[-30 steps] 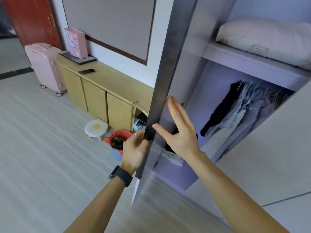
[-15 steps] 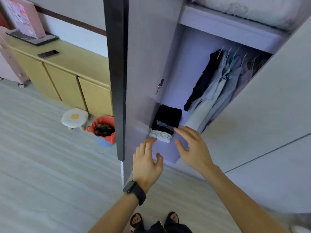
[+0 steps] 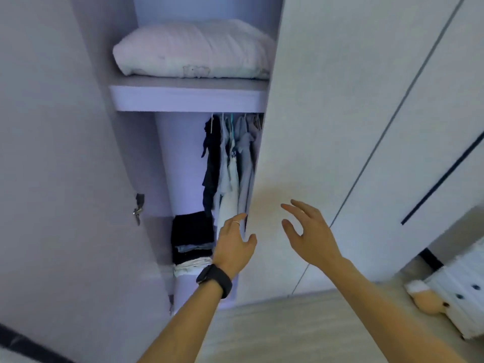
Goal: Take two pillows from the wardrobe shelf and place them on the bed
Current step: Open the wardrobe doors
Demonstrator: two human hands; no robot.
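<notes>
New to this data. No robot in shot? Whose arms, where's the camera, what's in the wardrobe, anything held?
No robot here: a person works with bare hands, and the camera sits on their head, looking forward and down, so the arms enter from below. The left hand, with a watch on its wrist, and the right hand are both raised with relaxed fingers and hold nothing. Ahead, one wardrobe door stands open at the left. A white pillow lies on the upper shelf; I can make out only one. Below hang clothes, with a folded stack at the bottom.
</notes>
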